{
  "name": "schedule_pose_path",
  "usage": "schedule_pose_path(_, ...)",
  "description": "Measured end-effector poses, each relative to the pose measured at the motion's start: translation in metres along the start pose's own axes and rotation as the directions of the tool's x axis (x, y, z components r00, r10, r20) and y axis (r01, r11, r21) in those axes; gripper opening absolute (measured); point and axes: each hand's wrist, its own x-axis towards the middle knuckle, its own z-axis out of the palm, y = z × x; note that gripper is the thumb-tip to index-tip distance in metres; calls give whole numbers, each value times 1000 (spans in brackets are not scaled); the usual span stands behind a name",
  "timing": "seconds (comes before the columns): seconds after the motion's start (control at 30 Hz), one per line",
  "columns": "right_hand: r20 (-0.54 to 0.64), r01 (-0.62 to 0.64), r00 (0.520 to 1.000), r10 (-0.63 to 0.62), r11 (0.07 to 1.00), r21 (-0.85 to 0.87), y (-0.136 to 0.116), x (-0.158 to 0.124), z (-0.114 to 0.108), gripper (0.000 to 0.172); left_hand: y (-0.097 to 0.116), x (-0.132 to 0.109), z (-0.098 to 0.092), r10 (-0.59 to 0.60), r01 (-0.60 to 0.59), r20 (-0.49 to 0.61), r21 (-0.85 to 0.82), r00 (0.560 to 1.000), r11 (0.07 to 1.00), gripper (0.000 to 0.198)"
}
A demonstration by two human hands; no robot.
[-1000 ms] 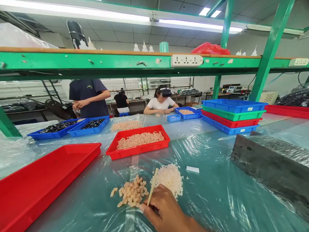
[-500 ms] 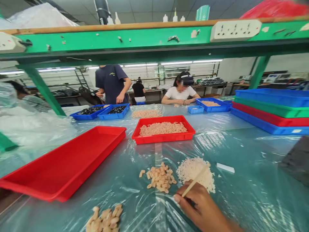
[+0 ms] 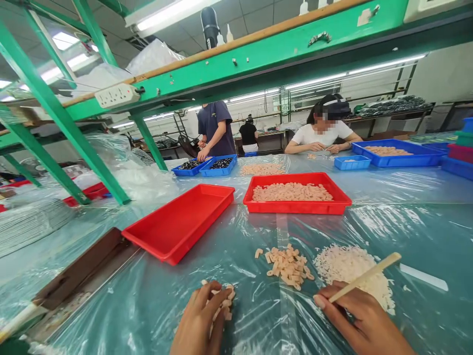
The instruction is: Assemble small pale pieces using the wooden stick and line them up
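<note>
My left hand (image 3: 202, 315) reaches over a small pile of beige rubbery pieces (image 3: 228, 299) near the table's front, its fingers curved and apart on top of them. Part of that pile is hidden under the hand. My right hand (image 3: 364, 315) is closed around a thin, pale wooden stick (image 3: 369, 276) that slants up to the right. Just beyond it lies a heap of small white bits (image 3: 342, 261). Between the hands and a little farther off is another pile of beige pieces (image 3: 290, 266), with a single piece apart at its left.
A red tray (image 3: 291, 207) of beige pieces stands beyond the piles; an empty red tray (image 3: 181, 217) lies to its left. A white strip (image 3: 423, 277) is at right. Two co-workers are across the table. A green shelf beam (image 3: 221, 74) runs overhead.
My left hand has come into view over the near beige pile. The right hand still holds the stick. The view has swung left and tilted.
</note>
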Motion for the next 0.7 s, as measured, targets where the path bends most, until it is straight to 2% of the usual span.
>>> schedule_pose_path(0.13,9,-31,999,31,999,31,-2,0,-1,39,-6,10,1,-91,80,199,64,976,995,27)
schedule_pose_path(0.23,15,-53,999,52,996,76,-1,-1,1,35,2,15,-2,-121,115,193,43,974,992,21)
schedule_pose_path(0.33,-5,-82,996,84,982,168,0,-1,6,30,20,21,-2,-156,181,209,-107,965,978,13)
schedule_pose_path(0.4,14,-108,994,108,964,243,-2,-1,9,27,34,26,3,-197,282,281,-302,939,911,7)
schedule_pose_path(0.43,44,-129,992,121,954,271,-4,0,11,27,40,29,8,-206,336,322,-425,924,840,4)
schedule_pose_path(0.53,174,-223,969,176,925,309,-11,2,14,29,57,38,25,-160,467,458,-707,874,531,21)
schedule_pose_path(0.63,195,-236,965,176,907,350,-12,3,18,28,70,45,43,-88,580,575,-787,813,213,24)
schedule_pose_path(0.7,158,-205,975,156,909,362,-10,2,20,25,77,48,51,-79,619,614,-783,785,59,28)
